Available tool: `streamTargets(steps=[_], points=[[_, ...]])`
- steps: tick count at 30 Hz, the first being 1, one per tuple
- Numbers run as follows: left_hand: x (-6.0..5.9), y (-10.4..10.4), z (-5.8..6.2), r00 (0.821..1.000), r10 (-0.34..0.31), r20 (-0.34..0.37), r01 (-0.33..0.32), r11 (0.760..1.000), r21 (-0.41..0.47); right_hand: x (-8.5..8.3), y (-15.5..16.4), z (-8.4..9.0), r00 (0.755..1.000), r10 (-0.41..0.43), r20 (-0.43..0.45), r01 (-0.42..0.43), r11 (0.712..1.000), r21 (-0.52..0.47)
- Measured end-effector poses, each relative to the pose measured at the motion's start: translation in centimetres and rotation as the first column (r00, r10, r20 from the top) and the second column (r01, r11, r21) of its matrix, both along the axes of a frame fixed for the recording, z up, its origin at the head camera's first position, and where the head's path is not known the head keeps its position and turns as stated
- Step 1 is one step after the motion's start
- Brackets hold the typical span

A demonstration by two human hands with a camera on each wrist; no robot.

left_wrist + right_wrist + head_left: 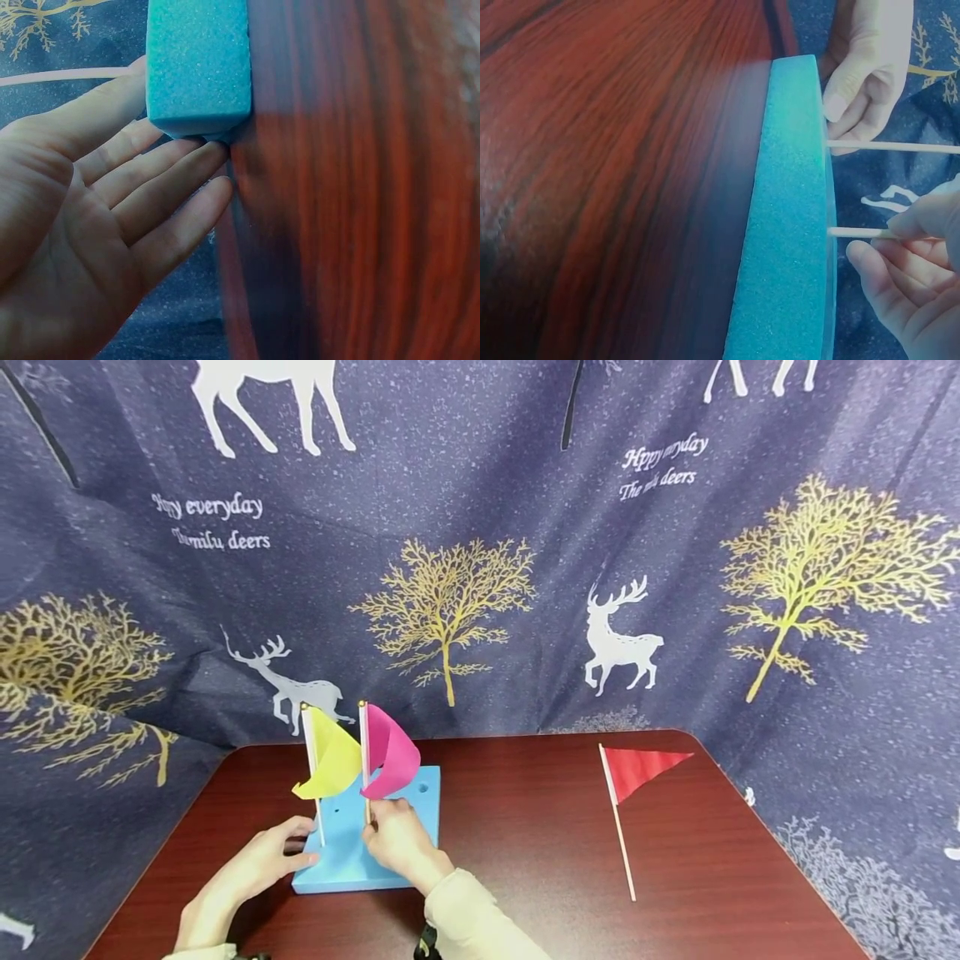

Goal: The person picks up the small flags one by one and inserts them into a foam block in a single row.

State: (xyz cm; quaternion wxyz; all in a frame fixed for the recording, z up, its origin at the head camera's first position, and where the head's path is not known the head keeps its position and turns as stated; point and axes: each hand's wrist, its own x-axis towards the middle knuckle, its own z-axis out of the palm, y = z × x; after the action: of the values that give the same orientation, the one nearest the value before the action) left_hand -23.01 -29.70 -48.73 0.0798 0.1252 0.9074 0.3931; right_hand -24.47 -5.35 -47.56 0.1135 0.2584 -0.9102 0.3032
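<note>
A blue foam block (390, 852) lies on the dark red table (525, 860). A yellow flag (333, 764) and a pink flag (392, 758) stand upright in it on thin sticks. My right hand (375, 828) pinches the pink flag's stick (855, 232) just above the block (787, 247). My left hand (300, 852) rests with straight fingers (180, 161) against the block's left corner (199, 64), beside the yellow flag's stick (900, 146). A red flag (637, 770) lies flat on the table to the right, away from both hands.
A dark blue cloth (480, 568) printed with deer and golden trees hangs behind and round the table. The block has several open holes (423, 788) at its far right. The table's rounded right edge (757, 827) runs near the red flag.
</note>
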Motion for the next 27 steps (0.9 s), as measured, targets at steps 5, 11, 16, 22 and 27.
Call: streamTargets(steps=[5,11,16,22,27], points=[[-0.1,-0.1,-0.1,1.0,-0.003,0.003,0.003,1.0,0.001,0.1,0.0,-0.1,0.998,-0.009,0.06,0.011,0.999,-0.048],[-0.2,-0.1,-0.1,1.0,-0.006,0.006,0.006,1.0,0.003,0.1,0.3,-0.5,0.999,0.001,0.053,0.003,0.997,-0.074],[-0.2,-0.1,-0.1,1.0,-0.008,0.003,0.008,1.0,-0.002,0.3,1.0,-0.2,0.997,0.02,0.073,-0.013,0.994,-0.107],[-0.3,-0.1,-0.1,1.0,-0.011,0.013,0.011,1.0,-0.001,0.7,2.9,0.6,0.992,-0.008,0.124,0.016,0.998,-0.067],[-0.1,-0.2,0.0,1.0,-0.007,0.016,0.007,1.0,-0.007,1.4,5.3,0.9,0.989,-0.007,0.151,0.0,0.999,0.043]])
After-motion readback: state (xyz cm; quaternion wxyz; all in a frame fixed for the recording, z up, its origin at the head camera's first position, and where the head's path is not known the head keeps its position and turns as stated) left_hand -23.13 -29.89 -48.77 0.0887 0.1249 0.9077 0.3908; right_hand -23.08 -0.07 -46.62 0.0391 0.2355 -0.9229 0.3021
